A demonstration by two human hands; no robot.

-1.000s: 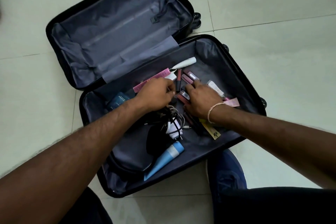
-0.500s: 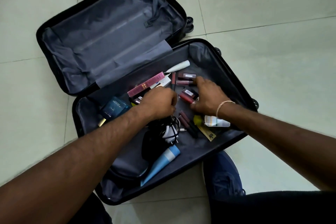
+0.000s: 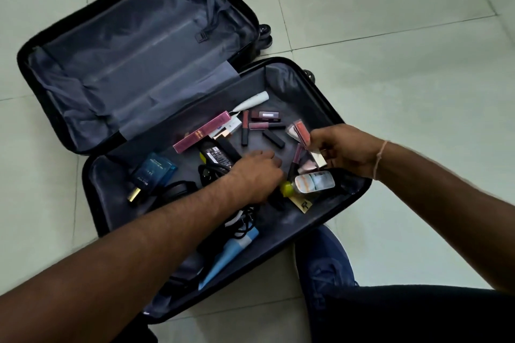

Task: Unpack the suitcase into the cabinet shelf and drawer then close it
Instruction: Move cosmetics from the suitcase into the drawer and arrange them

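Pale floor tiles (image 3: 404, 92) surround my open suitcase (image 3: 320, 83). My right hand (image 3: 342, 150) pinches small cosmetics (image 3: 302, 133); left hand (image 3: 259, 172) rests inside, fingers loosely curled.

Your suitcase (image 3: 320, 86) lies open flat on the floor (image 3: 418, 92), lid half behind-left w/ nothing in it, all the stuff in the near half. Boxed bottle (image 3: 152, 175) at far left, charger brick (image 3: 216, 154) right of it, lip tubes (image 3: 262, 125) toward the back, small bottle (image 3: 313, 182) right side, squeeze tube (image 3: 228, 256) nearest you.
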